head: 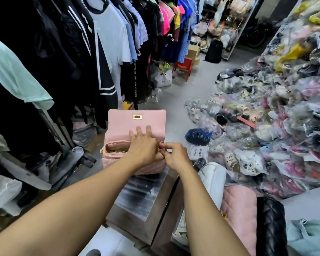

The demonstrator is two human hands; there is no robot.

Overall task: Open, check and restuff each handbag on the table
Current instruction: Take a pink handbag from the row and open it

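Observation:
A pink quilted handbag (118, 126) stands on the far end of a small metal table (137, 200), its flap thrown back so the gold clasp shows at the top. The mouth is open, with a zipped inner pocket visible on the left. My left hand (142, 145) rests on the bag's top, fingers spread against the flap. My right hand (175, 156) pinches something small at the bag's right end, probably a zip pull or chain; it is hidden by my fingers.
A white bag (213, 180), another pink quilted bag (240, 209) and a black quilted bag (271, 224) lie to the right of the table. Hanging clothes (100, 43) crowd the left. Heaps of plastic-wrapped shoes (266, 117) fill the right floor. A red chair (183, 68) stands further back.

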